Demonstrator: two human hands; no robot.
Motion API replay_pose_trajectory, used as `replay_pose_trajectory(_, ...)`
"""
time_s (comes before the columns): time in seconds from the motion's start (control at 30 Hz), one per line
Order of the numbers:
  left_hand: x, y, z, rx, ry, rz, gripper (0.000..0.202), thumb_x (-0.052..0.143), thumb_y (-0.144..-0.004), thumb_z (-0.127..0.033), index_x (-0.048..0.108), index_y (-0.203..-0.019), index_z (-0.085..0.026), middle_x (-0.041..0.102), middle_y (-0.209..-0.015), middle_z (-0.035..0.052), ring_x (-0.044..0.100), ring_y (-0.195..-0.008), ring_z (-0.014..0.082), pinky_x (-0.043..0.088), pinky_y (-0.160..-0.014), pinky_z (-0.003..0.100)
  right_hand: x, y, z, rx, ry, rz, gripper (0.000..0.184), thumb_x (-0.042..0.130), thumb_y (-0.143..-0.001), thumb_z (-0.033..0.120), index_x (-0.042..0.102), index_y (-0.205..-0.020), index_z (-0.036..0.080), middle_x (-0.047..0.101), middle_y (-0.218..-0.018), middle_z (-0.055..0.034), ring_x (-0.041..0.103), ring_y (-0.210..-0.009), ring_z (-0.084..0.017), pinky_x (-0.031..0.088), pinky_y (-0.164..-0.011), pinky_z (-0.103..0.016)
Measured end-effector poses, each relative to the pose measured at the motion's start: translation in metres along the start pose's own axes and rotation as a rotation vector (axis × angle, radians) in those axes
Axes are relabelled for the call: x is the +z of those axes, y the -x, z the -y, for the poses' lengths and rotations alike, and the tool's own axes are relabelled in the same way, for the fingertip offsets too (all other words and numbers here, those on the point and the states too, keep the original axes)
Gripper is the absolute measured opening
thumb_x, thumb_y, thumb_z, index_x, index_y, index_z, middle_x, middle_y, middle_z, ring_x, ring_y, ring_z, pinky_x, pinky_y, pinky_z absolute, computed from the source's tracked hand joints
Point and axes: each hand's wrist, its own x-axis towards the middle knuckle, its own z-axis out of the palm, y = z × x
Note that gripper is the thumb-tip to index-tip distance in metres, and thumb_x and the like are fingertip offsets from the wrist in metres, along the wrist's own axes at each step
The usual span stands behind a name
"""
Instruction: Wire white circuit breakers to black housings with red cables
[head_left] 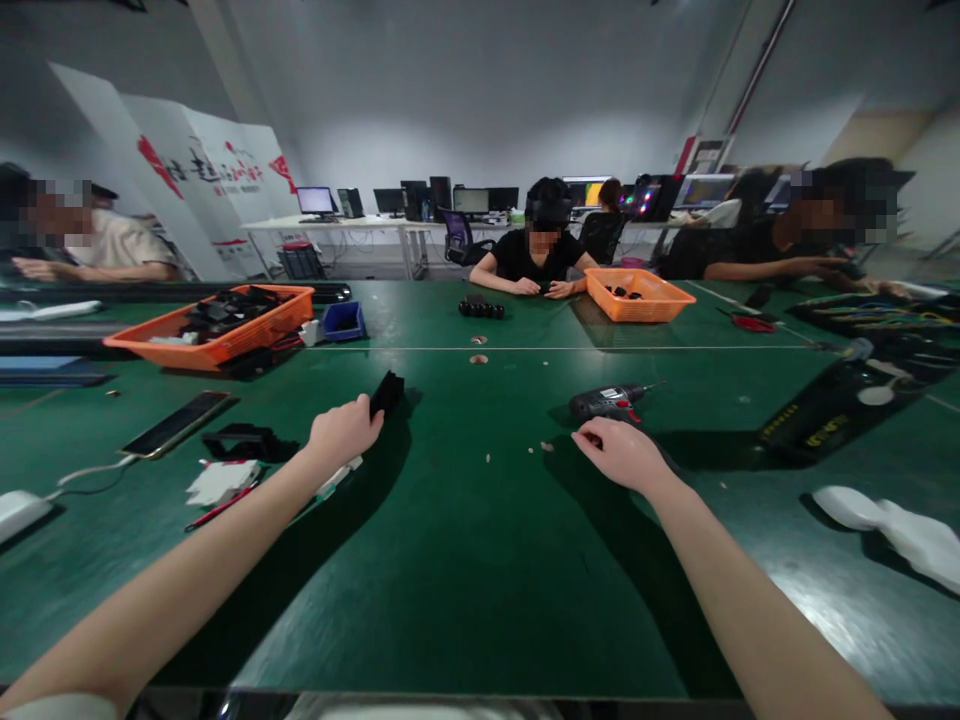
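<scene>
My left hand (346, 432) is closed around a small black block-like part (388, 395), held upright just above the green tabletop. My right hand (619, 452) is on the near side of a cordless drill (606, 402), overlapping its handle from this angle. The fingers of that hand are curled in, and what they hold, if anything, is hidden. The drill lies on its side with its bit to the right. Left of my left forearm are a black frame-shaped part (240, 441), white pieces (223, 482) and a red-handled thin tool (219, 510).
Orange baskets (259, 343) (645, 308) and a blue bin (343, 322) stand farther back. A phone (178, 424) lies left. At right are a black bottle-like object (814, 415) and a white object (900, 525). A co-worker (541, 250) sits opposite; others sit at both sides.
</scene>
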Motion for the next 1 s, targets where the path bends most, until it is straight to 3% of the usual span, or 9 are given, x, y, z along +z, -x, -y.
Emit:
replay_pose_trajectory(0.13,-0.001,0.000,0.002,0.001,0.011,0.008,0.056,0.027,-0.095,-0.058,0.054,-0.113,-0.012,0.069,-0.099,0.0199,0.069,-0.086,0.0354,0.053,-0.072,0.045,-0.001,-0.001,0.001,0.012,0.003,0.025,0.032,0.045,-0.097,0.041,0.070,-0.091,0.023,0.073,-0.092,-0.0050,0.067,-0.078,-0.021,0.051,-0.067,-0.033)
replay_pose_trajectory(0.27,-0.001,-0.004,-0.006,0.082,-0.036,-0.171,0.060,0.035,-0.094,-0.056,0.047,-0.130,-0.010,0.059,-0.121,0.0241,0.061,-0.106,0.0373,0.052,-0.079,0.044,-0.002,-0.002,0.003,0.016,0.019,0.031,0.032,0.045,-0.097,0.042,0.070,-0.090,0.023,0.072,-0.091,-0.0051,0.067,-0.078,-0.020,0.050,-0.067,-0.032)
replay_pose_trajectory(0.4,0.008,-0.014,-0.022,0.257,-0.092,-0.279,0.054,0.038,-0.096,-0.041,0.042,-0.142,-0.014,0.048,-0.139,0.0216,0.050,-0.121,0.0358,0.050,-0.087,0.043,-0.001,-0.002,0.005,0.015,0.043,0.028,0.032,0.045,-0.097,0.040,0.069,-0.088,0.022,0.072,-0.089,-0.0057,0.066,-0.076,-0.020,0.048,-0.066,-0.031)
replay_pose_trajectory(0.53,0.027,-0.021,-0.030,0.218,-0.078,-0.318,0.053,0.036,-0.094,-0.024,0.039,-0.146,-0.012,0.042,-0.145,0.0221,0.047,-0.120,0.0358,0.052,-0.080,0.042,0.002,-0.002,0.006,-0.020,0.074,-0.007,0.032,0.044,-0.098,0.038,0.069,-0.087,0.021,0.071,-0.086,-0.0054,0.066,-0.076,-0.020,0.048,-0.069,-0.032)
replay_pose_trajectory(0.7,0.042,-0.023,-0.022,0.217,-0.036,-0.326,0.057,0.034,-0.094,-0.017,0.032,-0.151,-0.015,0.041,-0.147,0.0199,0.050,-0.114,0.0327,0.053,-0.076,0.037,0.003,-0.003,0.012,-0.068,0.037,-0.076,0.023,0.047,-0.096,0.031,0.067,-0.093,0.020,0.070,-0.097,-0.0064,0.066,-0.083,-0.021,0.049,-0.072,-0.032)
replay_pose_trajectory(0.83,0.041,-0.030,-0.018,0.210,-0.021,-0.323,0.058,0.031,-0.093,-0.010,0.032,-0.151,-0.014,0.042,-0.144,0.0209,0.051,-0.112,0.0317,0.053,-0.076,0.037,0.001,-0.019,0.048,-0.222,0.009,-0.131,0.020,0.047,-0.096,0.023,0.066,-0.093,0.018,0.069,-0.098,-0.0083,0.064,-0.089,-0.021,0.049,-0.081,-0.032)
replay_pose_trajectory(1.0,0.039,-0.048,-0.008,0.230,0.017,-0.313,0.057,0.029,-0.094,-0.010,0.033,-0.150,-0.014,0.042,-0.144,0.0215,0.050,-0.115,0.0331,0.053,-0.079,0.040,-0.001,-0.066,0.146,-0.520,0.029,-0.067,0.019,0.049,-0.096,0.022,0.067,-0.092,0.016,0.068,-0.096,-0.0083,0.063,-0.091,-0.020,0.048,-0.083,-0.032)
